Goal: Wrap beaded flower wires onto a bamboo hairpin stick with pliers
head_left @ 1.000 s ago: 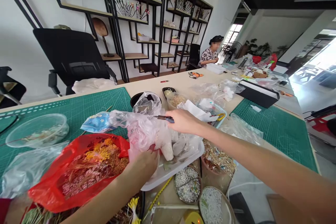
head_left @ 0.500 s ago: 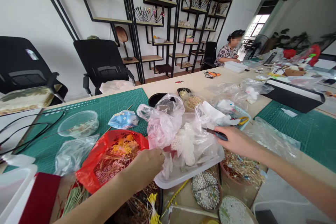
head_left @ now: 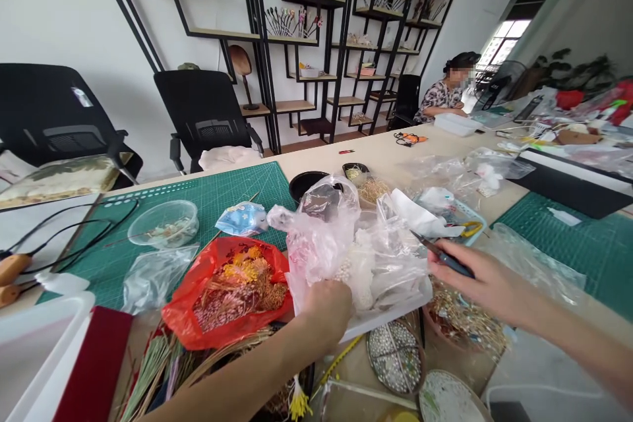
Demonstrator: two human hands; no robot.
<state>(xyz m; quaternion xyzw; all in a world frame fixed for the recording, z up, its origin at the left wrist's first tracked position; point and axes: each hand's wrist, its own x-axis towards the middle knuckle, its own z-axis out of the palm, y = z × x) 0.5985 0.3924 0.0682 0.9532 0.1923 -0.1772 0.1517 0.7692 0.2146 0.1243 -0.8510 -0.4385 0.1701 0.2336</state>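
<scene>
My left hand point(head_left: 329, 306) is closed at the front left of a white plastic tray point(head_left: 380, 320), against the bunched clear plastic bags point(head_left: 316, 244). Its fingertips are hidden, so what they hold does not show. White beaded pieces point(head_left: 363, 277) lie among the bags beside it. Above the tray's right side, my right hand point(head_left: 465, 270) grips a slim tool with a dark handle point(head_left: 457, 265) and a pointed metal tip, directed up and left. Left of my left hand sits a red plastic bag point(head_left: 222, 326) of yellow, orange and pinkish stamen-like bundles.
A round dish of beads point(head_left: 395, 356) and a bowl of dried stems point(head_left: 465, 316) stand in front of and right of the tray. A clear bowl point(head_left: 163, 224) rests on the green cutting mat point(head_left: 262, 184). Another person point(head_left: 440, 102) sits at the far end.
My left hand has shifted right, further over the tray and bags. My right hand has moved right with the dark-handled tool, whose tip now angles more upward. The view has swung slightly left.
</scene>
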